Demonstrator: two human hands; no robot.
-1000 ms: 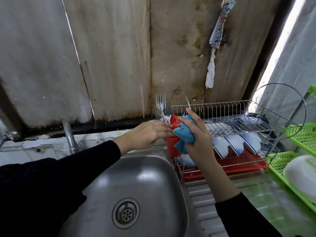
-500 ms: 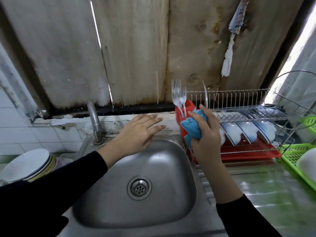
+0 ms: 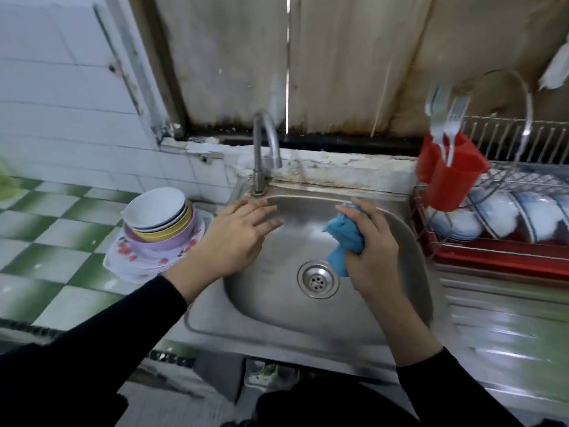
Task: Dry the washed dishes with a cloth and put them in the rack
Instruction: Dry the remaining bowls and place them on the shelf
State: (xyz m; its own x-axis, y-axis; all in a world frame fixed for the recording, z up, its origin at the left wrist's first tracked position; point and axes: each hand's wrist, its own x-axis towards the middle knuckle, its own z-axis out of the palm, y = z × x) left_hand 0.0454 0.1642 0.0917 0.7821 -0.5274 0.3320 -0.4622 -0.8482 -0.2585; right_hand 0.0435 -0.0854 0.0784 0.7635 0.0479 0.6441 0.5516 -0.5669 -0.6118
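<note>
Gap between dishes: left hand point(image 3: 237, 238) empty over the sink point(image 3: 277, 306), right hand point(image 3: 369, 251) gripping the cloth point(image 3: 341, 238).
The bowl stack point(image 3: 160, 223) sits on the tiled counter point(image 3: 46, 241) just left of the left hand, rims up and leaning. The left hand is nearer, its fingers straight and loosely spread, pointing right, away from the stack. The right hand's fingers curl round the bunched blue cloth. The bowls look glazed and slick, nested. The wire rack point(image 3: 508, 134), right of the sink, holds white bowls on edge.
</note>
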